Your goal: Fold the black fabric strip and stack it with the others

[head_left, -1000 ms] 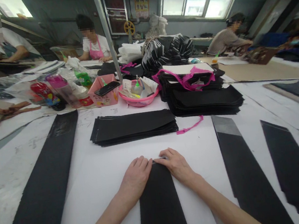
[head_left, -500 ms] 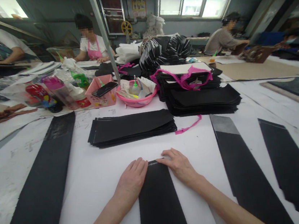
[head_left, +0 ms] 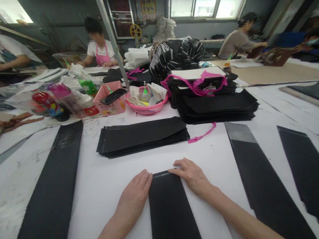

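Head view: left hand (head_left: 135,194) nearly flat, right hand (head_left: 194,177) half-curled; both hands touch black strip (head_left: 172,216) at far corners.

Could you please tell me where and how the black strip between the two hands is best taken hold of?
I'd probably take the black strip by its far corners, one hand from each side: it lies flat and narrow, so its long edges are open to both sides. The left hand and right hand are at those corners.
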Tool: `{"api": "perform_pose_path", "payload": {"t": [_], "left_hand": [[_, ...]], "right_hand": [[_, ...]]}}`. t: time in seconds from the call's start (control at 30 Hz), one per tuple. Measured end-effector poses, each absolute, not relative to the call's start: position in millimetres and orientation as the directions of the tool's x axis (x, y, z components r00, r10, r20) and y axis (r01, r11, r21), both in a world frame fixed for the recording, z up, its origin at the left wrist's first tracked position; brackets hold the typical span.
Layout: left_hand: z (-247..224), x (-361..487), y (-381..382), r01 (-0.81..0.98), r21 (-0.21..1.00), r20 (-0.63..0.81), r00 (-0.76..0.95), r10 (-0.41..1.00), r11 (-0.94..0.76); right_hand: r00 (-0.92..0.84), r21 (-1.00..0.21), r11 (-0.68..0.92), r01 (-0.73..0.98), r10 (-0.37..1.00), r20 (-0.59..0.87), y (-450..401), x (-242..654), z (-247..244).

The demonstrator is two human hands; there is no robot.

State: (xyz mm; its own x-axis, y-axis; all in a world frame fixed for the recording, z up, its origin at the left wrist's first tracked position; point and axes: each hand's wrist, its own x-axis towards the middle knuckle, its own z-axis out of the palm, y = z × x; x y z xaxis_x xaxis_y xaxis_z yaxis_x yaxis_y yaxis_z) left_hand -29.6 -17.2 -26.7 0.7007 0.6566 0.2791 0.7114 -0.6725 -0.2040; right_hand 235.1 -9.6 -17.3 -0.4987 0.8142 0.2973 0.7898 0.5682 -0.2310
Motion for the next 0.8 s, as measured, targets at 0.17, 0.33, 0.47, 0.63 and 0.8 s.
{"api": "perform_pose_path", "payload": {"t": [0.17,0.33,0.47,0.63,0.8], "left_hand": [[-25,-32,-18,0.716,-0.182,0.3,0.693,0.656,-0.674],[-19,-23,-13,0.716,-0.196,0.157,0.698,0.699,-0.67],[-10,-15,-12,0.713,-0.22,0.066,0.692,0.719,-0.666],[-6,-16,-15,0.7,-0.247,0.063,0.702,0.709,-0.67],[-10,-25,-17,0.674,-0.283,0.106,0.729,0.676,-0.683]], "right_hand": [[-0.5,-0.245,0.563,0.789,0.821,0.276,-10,235,-17],[-0.501,-0.237,0.563,0.792,0.821,0.273,-10,235,-21],[-0.507,-0.223,0.567,0.793,0.817,0.277,-10,234,-21],[-0.504,-0.197,0.563,0.803,0.817,0.281,-12,240,-19],[-0.479,-0.195,0.535,0.822,0.835,0.269,-17,250,-20]]}}
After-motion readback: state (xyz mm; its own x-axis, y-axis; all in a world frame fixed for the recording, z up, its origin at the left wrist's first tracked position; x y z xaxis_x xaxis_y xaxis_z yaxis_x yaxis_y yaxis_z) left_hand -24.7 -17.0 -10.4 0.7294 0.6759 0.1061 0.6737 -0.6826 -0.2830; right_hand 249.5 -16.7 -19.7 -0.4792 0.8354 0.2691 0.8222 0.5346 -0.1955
